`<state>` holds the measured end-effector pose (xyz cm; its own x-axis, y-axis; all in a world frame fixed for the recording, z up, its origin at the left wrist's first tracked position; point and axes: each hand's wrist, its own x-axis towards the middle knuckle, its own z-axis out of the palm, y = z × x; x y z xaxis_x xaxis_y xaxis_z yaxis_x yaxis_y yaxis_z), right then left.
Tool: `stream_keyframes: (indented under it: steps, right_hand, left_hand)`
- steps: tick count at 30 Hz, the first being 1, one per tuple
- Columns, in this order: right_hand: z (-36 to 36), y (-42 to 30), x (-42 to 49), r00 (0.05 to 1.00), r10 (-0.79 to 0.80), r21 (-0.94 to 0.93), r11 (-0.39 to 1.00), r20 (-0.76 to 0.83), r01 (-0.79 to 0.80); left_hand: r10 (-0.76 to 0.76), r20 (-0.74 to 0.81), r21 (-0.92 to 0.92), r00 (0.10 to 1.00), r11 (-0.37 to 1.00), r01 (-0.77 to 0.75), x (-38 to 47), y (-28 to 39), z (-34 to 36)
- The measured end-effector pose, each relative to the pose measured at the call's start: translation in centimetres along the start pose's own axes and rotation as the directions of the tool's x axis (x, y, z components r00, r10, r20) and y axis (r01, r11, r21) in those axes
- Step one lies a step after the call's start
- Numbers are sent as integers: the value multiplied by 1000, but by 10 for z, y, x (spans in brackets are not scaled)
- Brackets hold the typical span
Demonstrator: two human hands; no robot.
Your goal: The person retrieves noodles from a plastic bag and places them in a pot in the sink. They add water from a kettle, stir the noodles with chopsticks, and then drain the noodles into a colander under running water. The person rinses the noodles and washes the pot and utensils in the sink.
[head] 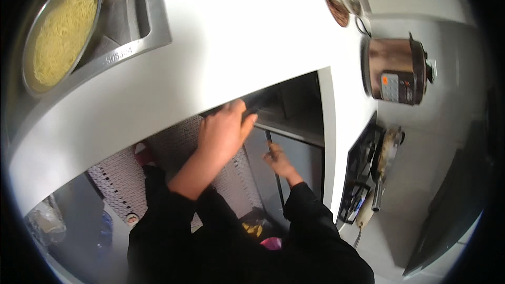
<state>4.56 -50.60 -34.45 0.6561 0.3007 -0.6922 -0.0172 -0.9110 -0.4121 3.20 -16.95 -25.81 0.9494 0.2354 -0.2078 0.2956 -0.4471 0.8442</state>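
My left hand is at the front edge of the white countertop, over the dark opening of a base cabinet. Its fingers are bent and blurred, and what lies under them is hidden. Lower and to the right, my right hand has its fingers curled at the dark upright gap between grey cabinet fronts. Whether it grips an edge there, I cannot tell.
A metal bowl of noodles sits over the steel sink. Right are an electric pressure cooker, a gas hob and a long-handled pan. Below are a woven mat and a dark bin holding yellow scraps.
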Motion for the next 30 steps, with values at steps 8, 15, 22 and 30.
stream_keyframes:
  steps: [8,15,22,30]
  right_hand:
    - [-108,80,166,639,484,585,808,-599,-64]
    - [-174,112,224,525,516,618,786,-677,25]
    - [-197,141,239,472,525,622,780,-708,65]
    - [-212,155,249,444,525,607,793,-726,55]
  left_hand:
    - [297,-289,54,910,954,-295,-2,-27,16]
    - [290,-219,151,932,953,-261,-6,-30,25]
    - [242,-227,217,943,957,-193,-14,-30,30]
    - [167,-312,243,935,966,-91,-14,-30,33]
